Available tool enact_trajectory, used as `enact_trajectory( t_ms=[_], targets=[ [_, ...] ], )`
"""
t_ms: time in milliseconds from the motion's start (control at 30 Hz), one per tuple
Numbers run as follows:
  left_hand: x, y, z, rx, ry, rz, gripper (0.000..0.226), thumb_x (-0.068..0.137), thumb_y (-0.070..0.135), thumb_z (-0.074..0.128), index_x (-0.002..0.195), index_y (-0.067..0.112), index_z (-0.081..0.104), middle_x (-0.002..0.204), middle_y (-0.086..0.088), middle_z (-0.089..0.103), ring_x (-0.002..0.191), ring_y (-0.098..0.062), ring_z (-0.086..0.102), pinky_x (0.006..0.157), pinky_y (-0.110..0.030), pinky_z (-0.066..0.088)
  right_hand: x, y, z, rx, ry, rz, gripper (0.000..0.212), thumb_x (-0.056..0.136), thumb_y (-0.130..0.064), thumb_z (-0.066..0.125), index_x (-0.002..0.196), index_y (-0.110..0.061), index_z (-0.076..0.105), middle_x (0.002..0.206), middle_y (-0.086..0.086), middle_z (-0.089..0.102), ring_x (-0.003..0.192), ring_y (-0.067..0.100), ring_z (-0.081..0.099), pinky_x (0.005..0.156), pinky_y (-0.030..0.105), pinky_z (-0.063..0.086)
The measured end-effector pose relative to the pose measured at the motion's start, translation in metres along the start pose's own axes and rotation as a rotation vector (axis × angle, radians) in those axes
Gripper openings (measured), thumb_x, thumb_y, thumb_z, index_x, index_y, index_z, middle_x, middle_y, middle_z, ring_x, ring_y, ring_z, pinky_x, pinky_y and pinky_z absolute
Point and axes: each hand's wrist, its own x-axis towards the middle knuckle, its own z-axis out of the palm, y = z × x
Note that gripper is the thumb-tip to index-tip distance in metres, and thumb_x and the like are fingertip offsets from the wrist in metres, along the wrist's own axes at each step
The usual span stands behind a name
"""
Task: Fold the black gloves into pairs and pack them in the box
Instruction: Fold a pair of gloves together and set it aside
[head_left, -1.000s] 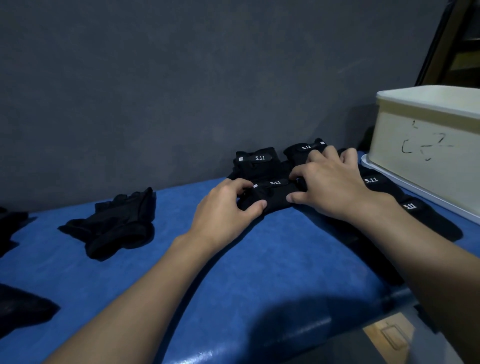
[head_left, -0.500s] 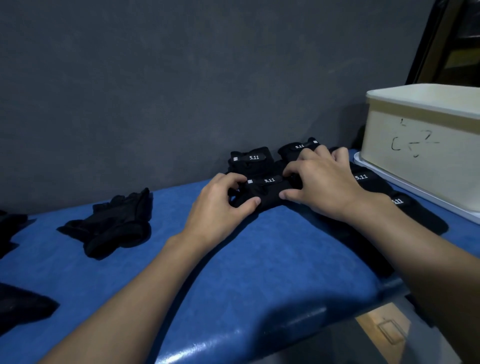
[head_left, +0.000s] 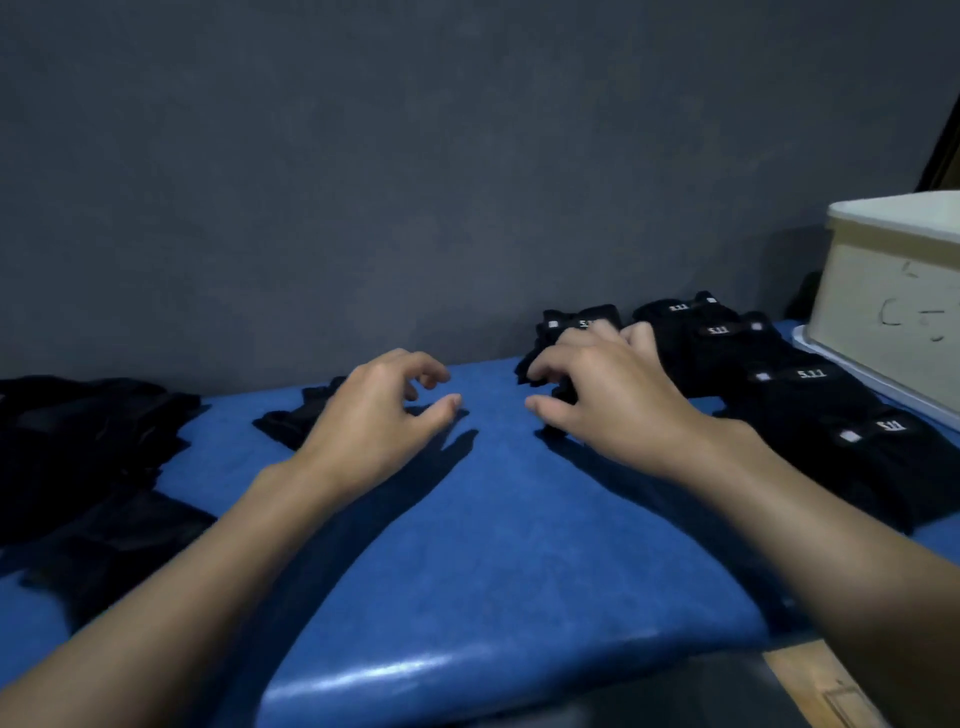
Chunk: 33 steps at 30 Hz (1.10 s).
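Several folded black glove pairs (head_left: 802, 387) with white "5.11" labels lie in a row along the right of the blue padded table (head_left: 493, 545). The cream box (head_left: 883, 291) stands at the far right behind them. My right hand (head_left: 613, 400) hovers with fingers spread over the nearest folded pair (head_left: 545, 364), its fingertips touching it, its thumb apart. My left hand (head_left: 374, 415) is over bare blue surface, fingers loosely curled and holding nothing. A loose black glove (head_left: 291, 423) lies just behind it, partly hidden.
A heap of unfolded black gloves (head_left: 88, 431) covers the table's left end, with another glove (head_left: 119, 540) in front of it. A grey wall runs close behind the table. The box rests on a white lid (head_left: 857, 371). The table's front edge is near me.
Both hands were gripping one folded pair; my left hand has let go and moved left, and my right hand has loosened over it. The view has swung left.
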Motion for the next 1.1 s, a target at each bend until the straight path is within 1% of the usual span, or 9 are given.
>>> enact_trajectory(
  t_ms=[133, 300, 400, 600, 700, 767, 867, 1033, 1100],
  targets=[
    [-0.030, -0.042, -0.042, 0.163, 0.001, -0.076, 0.018, 0.085, 0.038, 0.072, 0.100, 0.030, 0.068, 0.095, 0.013, 0.062, 0.094, -0.012, 0.061, 0.089, -0.044, 0.050, 0.005, -0.046, 0.024, 0.224, -0.059, -0.075, 0.026, 0.089, -0.045, 0.064, 0.111, -0.032, 0.064, 0.103, -0.014, 0.059, 0.103, 0.010, 0.048, 0.095, 0.033, 0.025],
    [-0.067, -0.072, -0.066, 0.261, -0.040, -0.165, 0.029, 0.080, 0.055, 0.071, 0.102, 0.035, 0.068, 0.099, 0.017, 0.063, 0.095, -0.010, 0.062, 0.092, -0.045, 0.048, 0.014, -0.088, 0.054, 0.378, -0.147, -0.082, 0.030, 0.087, -0.043, 0.068, 0.114, -0.031, 0.063, 0.107, -0.014, 0.058, 0.104, 0.008, 0.053, 0.098, 0.035, 0.031],
    [-0.073, -0.074, -0.067, 0.246, -0.071, -0.152, 0.047, 0.075, 0.070, 0.058, 0.108, 0.038, 0.067, 0.101, 0.018, 0.063, 0.096, -0.007, 0.062, 0.092, -0.043, 0.048, 0.020, -0.099, 0.067, 0.390, -0.169, -0.052, 0.033, 0.086, -0.043, 0.067, 0.117, -0.032, 0.062, 0.107, -0.015, 0.055, 0.098, 0.005, 0.052, 0.098, 0.036, 0.033],
    [-0.072, -0.077, -0.059, 0.194, -0.047, -0.144, 0.032, 0.086, 0.051, 0.067, 0.116, 0.039, 0.067, 0.103, 0.016, 0.064, 0.099, -0.008, 0.061, 0.096, -0.044, 0.044, 0.031, -0.108, 0.080, 0.383, -0.152, -0.006, 0.023, 0.086, -0.035, 0.070, 0.108, -0.027, 0.068, 0.093, -0.010, 0.053, 0.089, 0.015, 0.055, 0.093, 0.043, 0.044],
    [-0.071, -0.078, -0.056, 0.185, -0.057, -0.132, 0.017, 0.089, 0.044, 0.065, 0.104, 0.039, 0.069, 0.099, 0.016, 0.063, 0.095, -0.007, 0.060, 0.094, -0.043, 0.044, 0.030, -0.108, 0.080, 0.397, -0.132, -0.015, 0.007, 0.088, -0.029, 0.069, 0.093, -0.024, 0.071, 0.089, -0.007, 0.056, 0.086, 0.016, 0.056, 0.090, 0.044, 0.045],
    [-0.070, -0.077, -0.056, 0.167, -0.063, -0.121, 0.006, 0.090, 0.038, 0.064, 0.092, 0.038, 0.069, 0.096, 0.015, 0.063, 0.090, -0.006, 0.059, 0.093, -0.043, 0.045, 0.026, -0.107, 0.079, 0.369, -0.123, -0.038, 0.006, 0.091, -0.029, 0.066, 0.091, -0.025, 0.071, 0.089, -0.009, 0.057, 0.084, 0.014, 0.056, 0.091, 0.041, 0.044],
    [-0.070, -0.075, -0.056, 0.126, -0.078, -0.109, 0.004, 0.088, 0.040, 0.066, 0.088, 0.036, 0.067, 0.092, 0.015, 0.063, 0.088, -0.006, 0.060, 0.090, -0.043, 0.047, 0.022, -0.106, 0.074, 0.333, -0.103, -0.066, 0.007, 0.092, -0.030, 0.064, 0.088, -0.026, 0.068, 0.088, -0.010, 0.057, 0.082, 0.011, 0.055, 0.093, 0.037, 0.039],
    [-0.074, -0.068, -0.057, 0.087, -0.087, -0.120, 0.030, 0.082, 0.052, 0.071, 0.107, 0.038, 0.066, 0.085, 0.016, 0.063, 0.081, -0.005, 0.061, 0.084, -0.034, 0.046, 0.014, -0.103, 0.060, 0.387, -0.073, -0.056, 0.011, 0.089, -0.026, 0.063, 0.079, -0.025, 0.060, 0.084, -0.011, 0.057, 0.082, 0.015, 0.057, 0.089, 0.040, 0.044],
    [-0.075, -0.065, -0.055, 0.096, -0.079, -0.093, 0.022, 0.084, 0.048, 0.071, 0.103, 0.037, 0.068, 0.083, 0.016, 0.063, 0.080, -0.005, 0.060, 0.080, -0.031, 0.044, 0.009, -0.099, 0.055, 0.384, -0.075, -0.077, 0.011, 0.087, -0.025, 0.063, 0.079, -0.025, 0.057, 0.084, -0.012, 0.056, 0.083, 0.012, 0.056, 0.092, 0.040, 0.042]
  ],
)
